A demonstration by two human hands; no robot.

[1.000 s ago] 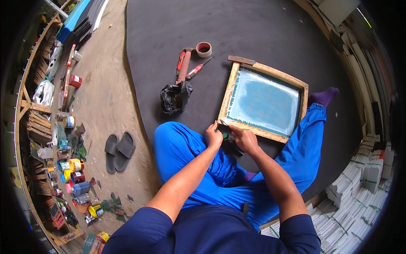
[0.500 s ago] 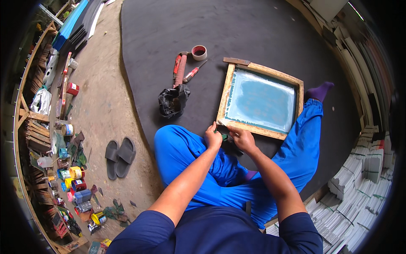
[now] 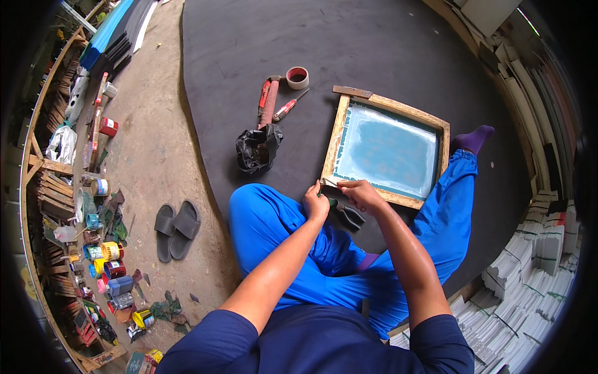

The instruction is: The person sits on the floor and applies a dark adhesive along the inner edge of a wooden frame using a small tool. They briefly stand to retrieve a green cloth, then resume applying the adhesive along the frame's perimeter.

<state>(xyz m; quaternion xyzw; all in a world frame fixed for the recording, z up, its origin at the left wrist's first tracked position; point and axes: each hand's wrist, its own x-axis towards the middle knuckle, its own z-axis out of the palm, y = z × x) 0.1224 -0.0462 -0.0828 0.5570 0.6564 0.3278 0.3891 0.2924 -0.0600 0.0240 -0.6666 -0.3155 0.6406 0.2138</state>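
A wooden-framed screen [image 3: 389,149] with teal mesh and a whitish film lies tilted before me, against my right leg. My left hand [image 3: 316,202] is closed at its near left corner; a bit of green shows by the fingers, but what they grip is unclear. Just right of it, my right hand [image 3: 364,196] is closed in a pinch over the near rail. A small pale piece [image 3: 330,182] shows between the two hands, too small to name. Below my right hand is a dark two-pronged object [image 3: 350,218], like plier handles; I cannot tell whether either hand holds it.
On the black sheet [image 3: 249,37] are a tape roll [image 3: 298,78], a red-handled screwdriver [image 3: 290,105], a hammer [image 3: 267,106] and a black plastic bag [image 3: 256,151]. Grey slippers [image 3: 185,229] sit on the floor at left, near paint cans [image 3: 113,251]. White stacks [image 3: 529,280] stand at right.
My right hand has shifted slightly right and away from the left hand, with its fingers turned more leftward. The dark two-pronged object shows more plainly below it. My left hand stays at the corner.
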